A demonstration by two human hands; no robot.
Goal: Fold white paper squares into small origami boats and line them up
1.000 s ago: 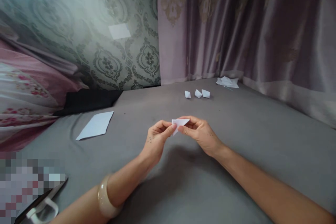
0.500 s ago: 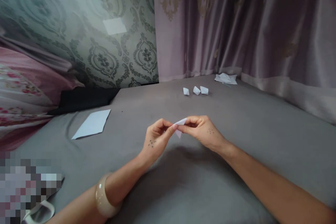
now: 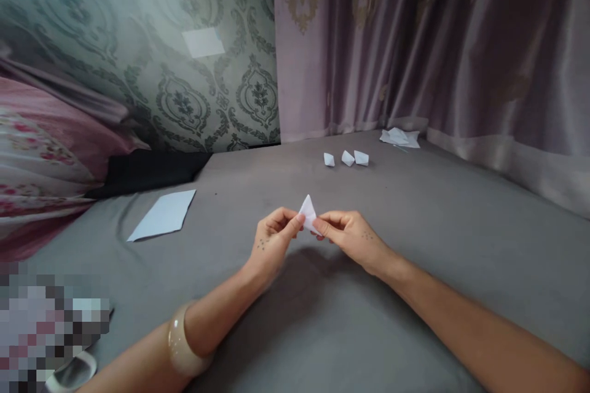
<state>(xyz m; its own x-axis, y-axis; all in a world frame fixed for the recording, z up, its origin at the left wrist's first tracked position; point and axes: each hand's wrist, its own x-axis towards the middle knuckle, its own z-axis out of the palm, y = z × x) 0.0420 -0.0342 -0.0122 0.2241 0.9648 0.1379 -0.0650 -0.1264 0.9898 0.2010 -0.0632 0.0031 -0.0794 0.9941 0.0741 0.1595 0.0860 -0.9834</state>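
Together, both hands (image 3: 271,238) pinch a small folded white paper (image 3: 308,210) above the grey sheet (image 3: 461,227)

Cannot see the back of the folded paper (image 3: 308,209), nor the parts covered by the left hand (image 3: 273,238) and the right hand (image 3: 356,234). Cannot make out its creases at this size. Cannot name the pixelated object (image 3: 34,319) at lower left, cut off by the left edge, nor follow the white loop (image 3: 93,363) below it past the bottom edge. Cannot count the sheets in the far paper pile (image 3: 399,137), nor identify the tiny dark speck (image 3: 216,194). See only part of the curtain (image 3: 359,55), cropped at the top.
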